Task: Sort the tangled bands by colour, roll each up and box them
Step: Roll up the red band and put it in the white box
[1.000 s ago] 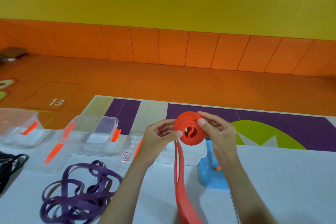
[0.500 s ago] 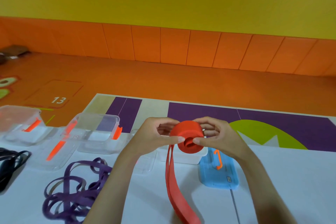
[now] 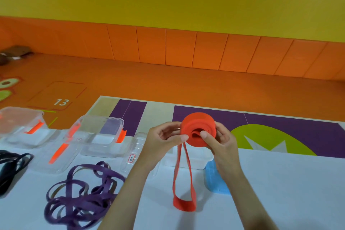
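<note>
Hovering above the counter (image 3: 280, 183), the red band (image 3: 197, 129) is mostly wound into a thick matte coil with a crumpled hollow core. Its loose tail hangs below the coil as a narrow loop down to the counter. The left hand (image 3: 164, 140) and right hand (image 3: 222, 142) clamp their fingers (image 3: 204, 133) on the coil's sides. The tangled purple band (image 3: 78, 209) lies lower left of the coil.

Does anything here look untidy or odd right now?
Yes. The red band, gripped by the left hand and right hand, is only partly rolled: its loose loop hangs toward the table and the innermost turn looks crumpled. The purple band lies tangled on the table.
</note>
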